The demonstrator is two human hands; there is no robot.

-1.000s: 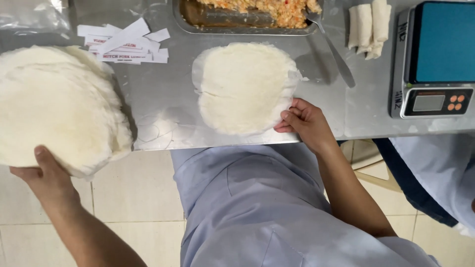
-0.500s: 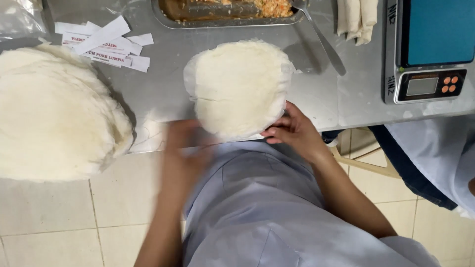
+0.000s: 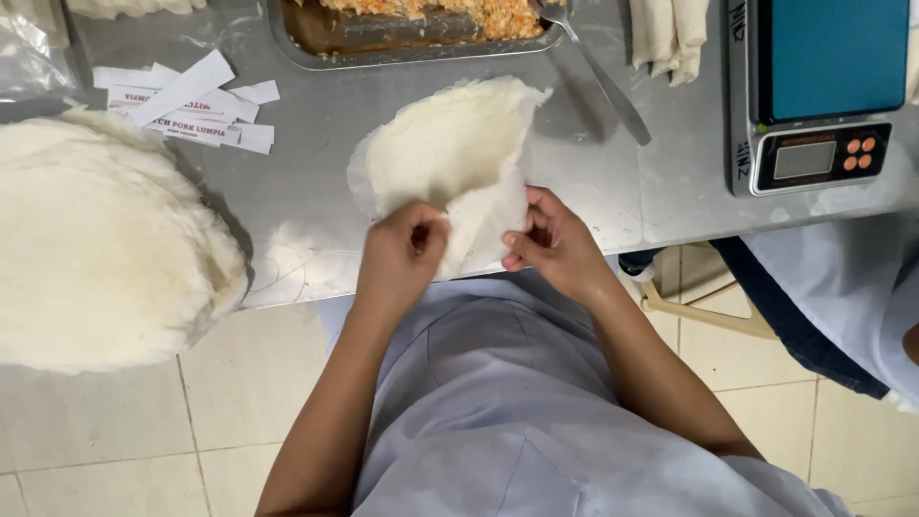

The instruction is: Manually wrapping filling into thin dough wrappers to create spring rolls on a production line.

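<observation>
A thin white wrapper sheet [image 3: 450,158] lies on the shiny metal bench [image 3: 316,144], close to the near edge, right in front of the person. Both hands are at its near side. The left hand [image 3: 400,257] pinches the near edge of the wrapper with its fingers [image 3: 428,230] pressed together. The right hand [image 3: 555,244] pinches the edge just beside it, and its fingers [image 3: 522,244] are curled in tight on the sheet too. Between the two hands the wrapper lifts up a little and makes a fold, so one thin layer stands off from the rest. The far part of the wrapper lies flat on the bench.

To the left sits a big round stack of white wrappers [image 3: 96,249], and it hangs over the bench edge. Behind it lie some small white paper strips [image 3: 187,105]. At the far side of the bench stands a metal tray [image 3: 316,43] with an orange and white filling [image 3: 450,14] in it. A metal spoon [image 3: 598,77] rests with its bowl at the tray and its handle pointing toward the person. To the right of the spoon lie a few rolled white wraps [image 3: 670,38]. Further right is a kitchen scale [image 3: 814,91] with a blue top and orange buttons. The person wears a pale blue apron [image 3: 498,412]. Another person's pale sleeve [image 3: 842,287] shows at the right edge.
</observation>
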